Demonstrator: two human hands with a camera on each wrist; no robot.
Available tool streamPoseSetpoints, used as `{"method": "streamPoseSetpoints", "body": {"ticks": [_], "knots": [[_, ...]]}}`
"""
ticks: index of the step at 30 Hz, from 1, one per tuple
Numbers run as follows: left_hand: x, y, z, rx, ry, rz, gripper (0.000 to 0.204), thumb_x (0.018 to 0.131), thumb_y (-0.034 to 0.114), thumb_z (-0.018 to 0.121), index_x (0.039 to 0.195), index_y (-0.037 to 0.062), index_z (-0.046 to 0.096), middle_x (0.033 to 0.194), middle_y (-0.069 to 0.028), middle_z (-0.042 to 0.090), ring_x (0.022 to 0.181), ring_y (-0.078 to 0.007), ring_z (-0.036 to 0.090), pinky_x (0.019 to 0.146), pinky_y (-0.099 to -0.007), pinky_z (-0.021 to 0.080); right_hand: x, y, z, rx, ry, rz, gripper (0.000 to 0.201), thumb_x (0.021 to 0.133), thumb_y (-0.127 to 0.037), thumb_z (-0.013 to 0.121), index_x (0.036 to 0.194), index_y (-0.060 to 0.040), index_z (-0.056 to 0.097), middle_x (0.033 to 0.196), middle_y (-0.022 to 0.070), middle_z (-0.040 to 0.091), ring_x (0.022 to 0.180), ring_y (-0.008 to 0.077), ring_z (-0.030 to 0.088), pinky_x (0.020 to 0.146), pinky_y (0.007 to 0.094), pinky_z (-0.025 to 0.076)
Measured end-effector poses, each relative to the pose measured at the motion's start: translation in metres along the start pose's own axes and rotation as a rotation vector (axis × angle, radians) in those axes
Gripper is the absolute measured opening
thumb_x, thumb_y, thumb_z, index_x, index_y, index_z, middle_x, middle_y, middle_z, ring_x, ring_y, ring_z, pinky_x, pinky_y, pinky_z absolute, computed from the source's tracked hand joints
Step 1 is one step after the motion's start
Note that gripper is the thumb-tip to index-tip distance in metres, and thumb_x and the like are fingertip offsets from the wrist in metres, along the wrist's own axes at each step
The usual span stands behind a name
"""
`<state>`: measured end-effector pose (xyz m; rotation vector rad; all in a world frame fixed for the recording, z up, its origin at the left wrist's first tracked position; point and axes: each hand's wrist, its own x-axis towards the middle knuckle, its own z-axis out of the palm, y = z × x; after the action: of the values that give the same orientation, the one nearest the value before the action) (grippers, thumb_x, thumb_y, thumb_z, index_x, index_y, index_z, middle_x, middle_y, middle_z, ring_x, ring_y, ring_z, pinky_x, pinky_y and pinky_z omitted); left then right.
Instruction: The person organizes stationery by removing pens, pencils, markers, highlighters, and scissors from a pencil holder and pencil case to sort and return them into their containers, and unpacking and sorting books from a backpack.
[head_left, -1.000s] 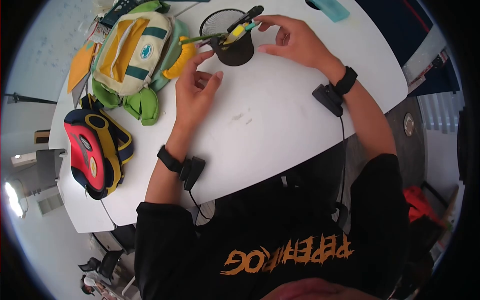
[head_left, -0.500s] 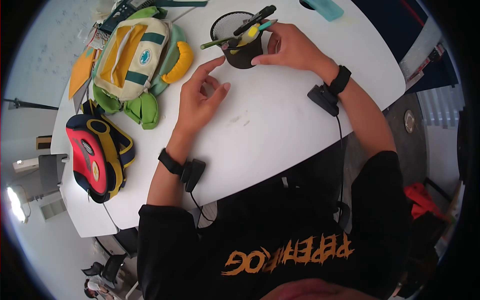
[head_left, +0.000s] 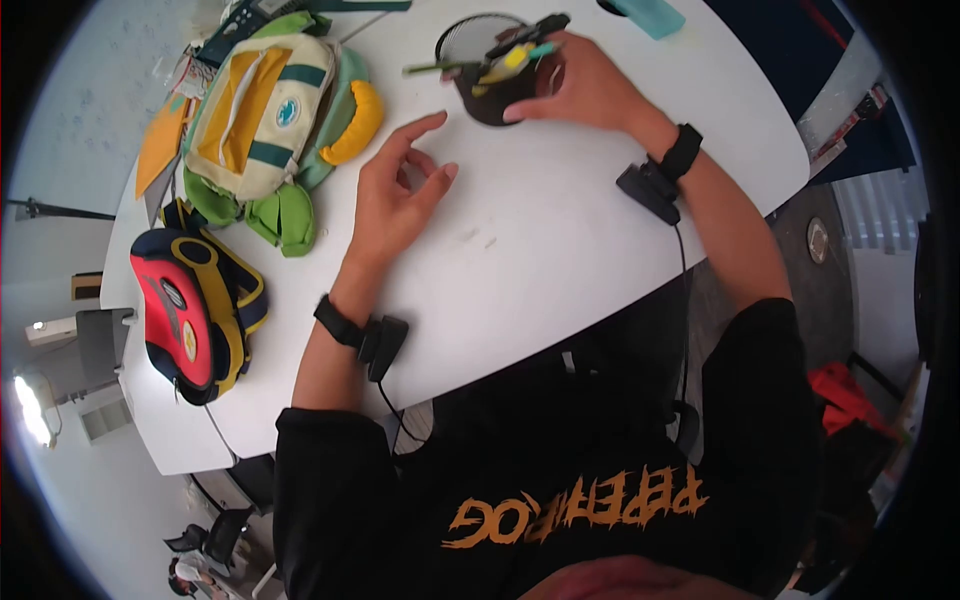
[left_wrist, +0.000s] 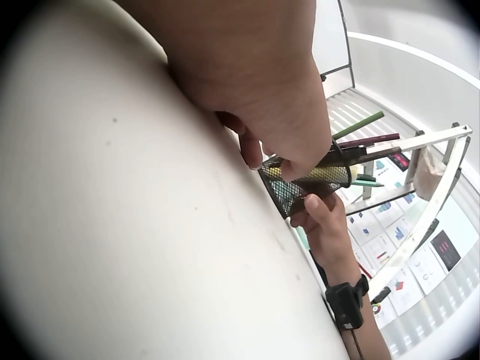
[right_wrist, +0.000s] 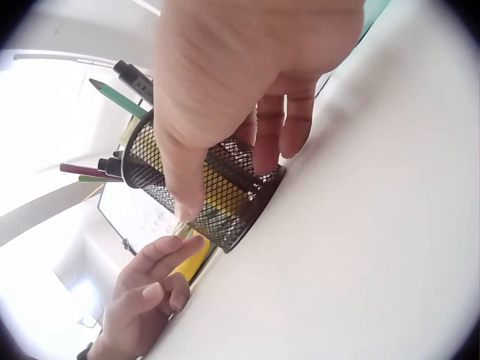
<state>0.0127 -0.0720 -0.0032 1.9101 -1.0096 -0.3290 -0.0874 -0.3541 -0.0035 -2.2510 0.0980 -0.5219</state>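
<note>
A black mesh pen cup [head_left: 488,106] stands toward the far side of the white table, with several pens and pencils leaning out of it. Among them are a green pencil [head_left: 432,70], a thick black marker [right_wrist: 135,79], a teal pencil [right_wrist: 112,94] and something yellow [head_left: 517,58]. My right hand [head_left: 592,88] grips the cup from its right side, thumb along the near wall and fingers around the far side. My left hand [head_left: 396,200] is apart from the cup, to its near left, its index finger pointing toward it and the other fingers loosely bent.
Left of the cup lies a cream and green backpack [head_left: 245,170] with a yellow handle. Nearer on the left is a red and navy bag [head_left: 180,310] with yellow trim. A teal object [head_left: 655,17] lies at the table's far edge, and an orange envelope [head_left: 160,140] sits behind the backpack.
My right hand has closed around the cup, which has shifted to the right. My left index finger, close by the rim before, is now farther from the cup.
</note>
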Motion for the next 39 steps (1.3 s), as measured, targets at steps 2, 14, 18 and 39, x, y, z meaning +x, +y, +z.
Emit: {"method": "streamPoseSetpoints", "body": {"ticks": [2,14,18,39], "knots": [[-0.004,-0.003,-0.001,-0.01,-0.009,-0.009,0.056,0.09,0.011,0.08,0.144,0.0154,0.067,0.082,0.0091,0.06,0.062,0.0001,0.035,0.058,-0.0188,0.031,0.001,0.003,-0.003,-0.059,0.026,0.049,0.087,0.068,-0.044,0.1,0.135,-0.0005,0.065,0.085,0.0084,0.072,0.074,0.0161,0.069,0.069,0.0285,0.055],[0.002,-0.004,-0.002,-0.057,0.0,0.004,0.053,0.09,0.011,0.08,0.142,0.015,0.068,0.079,0.0084,0.058,0.062,0.0002,0.034,0.057,-0.0192,0.03,0.012,0.014,-0.019,-0.029,0.266,0.229,0.084,0.066,-0.033,0.103,0.13,0.0031,0.064,0.085,0.0045,0.069,0.067,0.011,0.06,0.062,0.0272,0.052],[0.0,0.001,-0.005,-0.03,-0.02,-0.037,0.051,0.088,0.012,0.081,0.137,0.0108,0.068,0.084,0.0022,0.064,0.073,-0.0057,0.057,0.063,-0.024,0.043,0.013,0.032,-0.017,-0.042,0.324,0.07,0.076,0.075,-0.037,0.098,0.132,0.0022,0.066,0.084,0.0036,0.072,0.069,0.0102,0.063,0.064,0.0257,0.051],[0.0,-0.006,-0.002,-0.126,0.012,0.045,0.045,0.09,0.013,0.08,0.134,0.0119,0.07,0.083,0.0043,0.06,0.076,-0.0048,0.054,0.065,-0.0228,0.043,0.02,0.082,-0.052,-0.085,0.537,0.186,0.077,0.078,-0.042,0.095,0.136,-0.0005,0.065,0.123,0.0111,0.077,0.092,0.0161,0.074,0.087,0.0299,0.057]]}}
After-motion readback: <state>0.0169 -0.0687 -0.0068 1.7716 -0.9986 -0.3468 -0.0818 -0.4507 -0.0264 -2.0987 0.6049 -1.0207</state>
